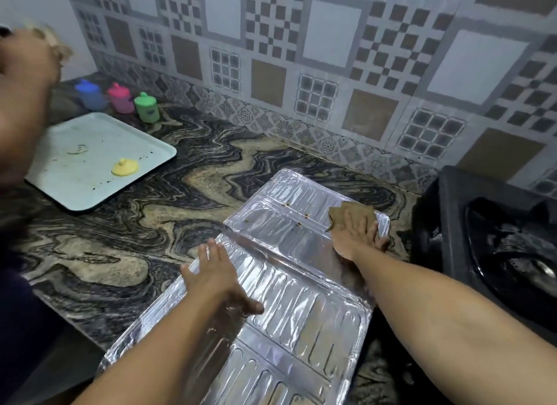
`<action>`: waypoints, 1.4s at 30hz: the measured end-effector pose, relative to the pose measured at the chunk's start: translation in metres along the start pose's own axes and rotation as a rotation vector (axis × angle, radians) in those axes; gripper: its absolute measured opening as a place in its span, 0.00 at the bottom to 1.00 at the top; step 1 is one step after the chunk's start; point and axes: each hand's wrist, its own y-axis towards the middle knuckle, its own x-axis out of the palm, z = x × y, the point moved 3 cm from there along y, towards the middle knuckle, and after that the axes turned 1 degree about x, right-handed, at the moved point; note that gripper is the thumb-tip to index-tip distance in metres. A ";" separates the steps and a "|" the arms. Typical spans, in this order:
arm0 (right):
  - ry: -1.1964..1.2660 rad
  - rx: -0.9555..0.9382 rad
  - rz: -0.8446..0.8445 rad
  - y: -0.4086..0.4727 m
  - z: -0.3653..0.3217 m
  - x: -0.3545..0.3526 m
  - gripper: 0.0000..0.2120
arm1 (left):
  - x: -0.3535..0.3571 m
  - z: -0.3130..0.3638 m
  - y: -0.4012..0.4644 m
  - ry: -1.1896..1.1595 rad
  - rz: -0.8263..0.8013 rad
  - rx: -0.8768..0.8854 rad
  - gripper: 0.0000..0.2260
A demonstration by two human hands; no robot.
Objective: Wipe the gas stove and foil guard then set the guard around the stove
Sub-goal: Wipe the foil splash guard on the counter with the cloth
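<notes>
The silver foil guard [286,287] lies flat and unfolded on the marbled counter, reaching from the front edge toward the wall. A few brown crumbs dot its far panel. My left hand [215,276] presses flat on the middle panel, fingers spread. My right hand [357,234] presses a brown cloth [351,213] flat onto the far right corner of the guard. The black gas stove [494,238] stands to the right of the guard, partly cut off by the frame edge.
A pale blue tray [90,163] with a yellow lid [125,167] lies at the back left. Blue, pink and green small containers [120,98] stand behind it by the tiled wall. Another person's blurred arm [21,103] reaches in at the far left.
</notes>
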 end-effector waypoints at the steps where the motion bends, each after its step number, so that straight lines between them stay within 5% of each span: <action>1: 0.001 0.009 -0.015 0.007 0.003 -0.004 0.28 | -0.001 -0.001 -0.001 0.022 -0.014 -0.001 0.73; 7: 0.038 0.034 0.028 0.029 -0.006 -0.014 0.32 | -0.002 0.001 -0.002 0.055 -0.059 -0.020 0.72; 11: 0.102 0.008 0.353 0.020 -0.011 -0.018 0.19 | 0.000 -0.001 -0.003 0.038 -0.036 -0.015 0.71; 17: 0.389 -0.232 0.447 -0.058 -0.056 -0.038 0.11 | -0.003 0.002 -0.006 0.050 -0.032 -0.022 0.71; 21: 0.439 -0.702 0.223 -0.115 -0.085 -0.015 0.13 | -0.004 0.001 -0.008 0.032 -0.030 -0.017 0.71; 23: 0.102 -0.844 0.086 -0.125 -0.087 0.017 0.18 | -0.005 0.001 -0.008 0.021 -0.023 -0.017 0.71; 27: -0.099 -0.825 0.004 -0.114 -0.077 0.043 0.43 | -0.006 0.002 -0.010 0.012 -0.027 -0.011 0.71; 31: -0.123 -0.746 0.034 -0.075 -0.082 0.032 0.27 | -0.004 -0.001 -0.007 0.004 -0.036 0.000 0.72; 36: -0.130 -0.562 0.128 -0.003 -0.083 0.013 0.25 | 0.000 -0.004 -0.004 -0.009 -0.038 0.009 0.72; 42: 0.381 -0.327 0.282 0.006 -0.096 -0.002 0.14 | -0.001 0.000 -0.005 -0.011 -0.029 0.004 0.71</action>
